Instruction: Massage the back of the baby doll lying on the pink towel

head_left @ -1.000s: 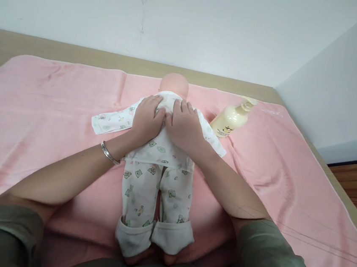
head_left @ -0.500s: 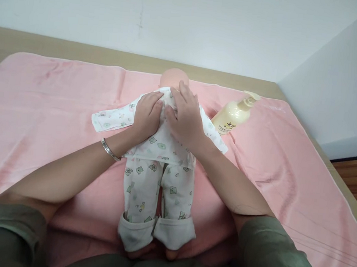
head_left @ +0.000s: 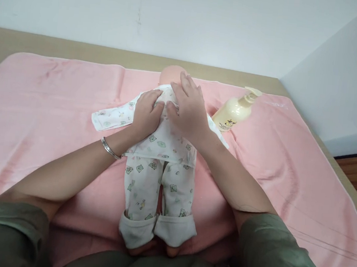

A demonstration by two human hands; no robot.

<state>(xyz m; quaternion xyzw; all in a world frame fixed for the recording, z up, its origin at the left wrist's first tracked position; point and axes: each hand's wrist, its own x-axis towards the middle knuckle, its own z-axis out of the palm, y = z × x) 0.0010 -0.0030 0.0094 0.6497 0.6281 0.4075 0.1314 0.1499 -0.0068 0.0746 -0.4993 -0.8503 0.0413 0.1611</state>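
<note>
A baby doll [head_left: 172,75] lies with its bald head away from me and its feet towards me. It wears a white printed top [head_left: 161,146] and matching trousers [head_left: 142,189] with turned-up cuffs. My left hand [head_left: 147,112] rests on the left of the doll's upper body, fingers extended and thumb apart. On the right, my right hand [head_left: 189,111] is over the shoulder, its fingers spread near the head. Neither hand grasps anything. Beneath my hands, part of the top is hidden, and the doll's face does not show.
A pale yellow pump bottle [head_left: 233,113] leans at a tilt beside the doll's right-hand sleeve. Under everything spreads a pink blanket [head_left: 57,103] on a wooden surface [head_left: 79,48]. A white wall [head_left: 209,22] rises behind it, and another meets it at the right.
My right hand has shifted slightly away from me and to the right, with its fingertips farther up beside the doll's head. My left hand has barely moved.
</note>
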